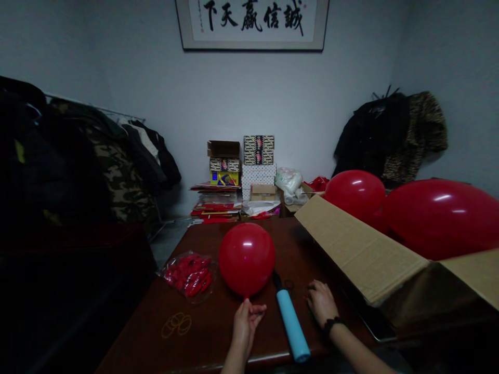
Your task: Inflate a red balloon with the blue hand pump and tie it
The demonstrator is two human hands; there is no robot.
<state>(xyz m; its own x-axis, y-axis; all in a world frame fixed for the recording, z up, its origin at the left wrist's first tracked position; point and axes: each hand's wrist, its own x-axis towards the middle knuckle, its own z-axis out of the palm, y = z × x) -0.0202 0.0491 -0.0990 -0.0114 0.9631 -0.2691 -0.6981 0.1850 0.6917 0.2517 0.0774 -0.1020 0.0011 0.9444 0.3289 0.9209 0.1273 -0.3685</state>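
My left hand (pixel 248 321) pinches the neck of an inflated red balloon (pixel 247 258), which stands upright above the table. To the right of the balloon lies a light blue hand pump (pixel 291 326) with a black nozzle end. My right hand (pixel 323 302), with a dark band on its wrist, rests low over the table right of the pump. Its fingers curl downward, and what they hold, if anything, is hidden. Between the pump nozzle and that hand is a thin dark loop (pixel 289 284). A clear bag of uninflated red balloons (pixel 191 276) lies on the left.
Several yellowish rubber bands (pixel 176 325) lie on the brown table (pixel 210 337). An open cardboard box (pixel 362 249) with large red balloons (pixel 440 218) takes up the right side. A phone (pixel 376 322) lies beside it. Stacked boxes (pixel 259 179) stand beyond the table's far edge.
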